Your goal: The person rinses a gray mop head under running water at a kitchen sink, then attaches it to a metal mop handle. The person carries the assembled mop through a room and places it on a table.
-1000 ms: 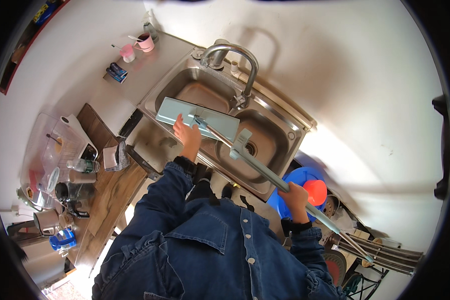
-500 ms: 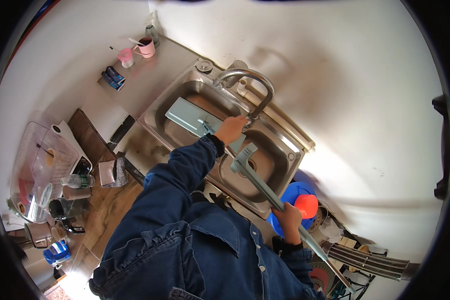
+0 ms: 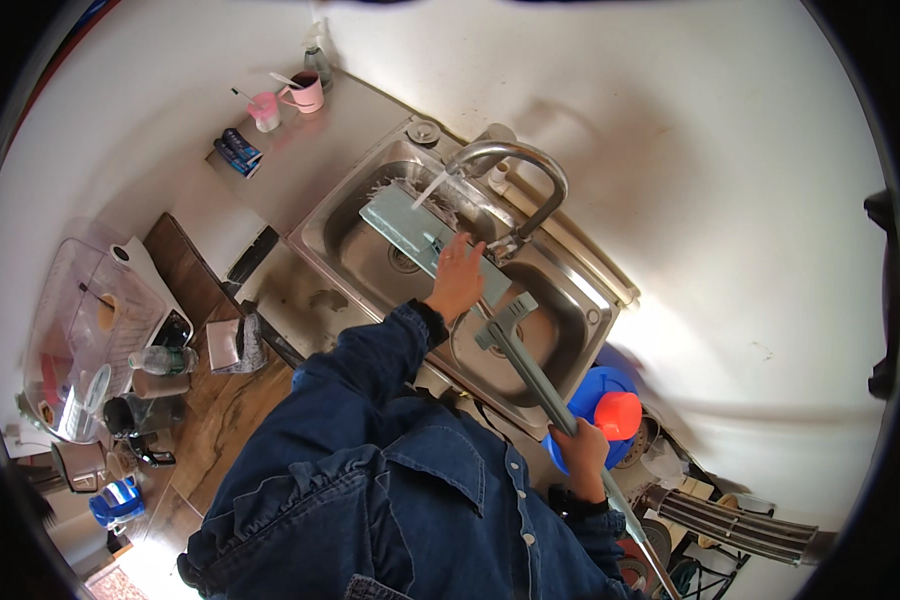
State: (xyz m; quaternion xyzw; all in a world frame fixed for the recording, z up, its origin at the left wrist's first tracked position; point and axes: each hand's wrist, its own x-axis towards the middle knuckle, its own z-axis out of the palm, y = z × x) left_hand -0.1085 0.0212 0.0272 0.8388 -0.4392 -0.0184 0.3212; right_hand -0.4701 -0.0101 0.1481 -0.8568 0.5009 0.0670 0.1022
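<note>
Two hands work a flat mop at a steel sink. Half a second ago the left hand was up at the faucet; now the left hand (image 3: 457,283) has dropped back onto the grey-green mop head (image 3: 420,232), and water runs from the curved faucet (image 3: 515,175) onto the pad's far end, where before no stream showed. The left grip is released: fingers spread flat, palm pressing the pad's near part, arm in a blue denim sleeve stretched forward over the sink's (image 3: 560,340) front rim. The right hand (image 3: 580,455) stays low at the right, its grip clenched around the grey mop handle (image 3: 532,375), which slants up and left from it to the joint at the pad. The mop head lies tilted across the basin, under the spout.

One faucet, one mop and one drain are visible in the basin. Just beside the right hand sits one blue container with an orange cap (image 3: 618,412). On the surface left of the sink stand two pink cups (image 3: 288,98), one clear bottle (image 3: 317,60) behind them and one small dark blue packet (image 3: 238,150).
</note>
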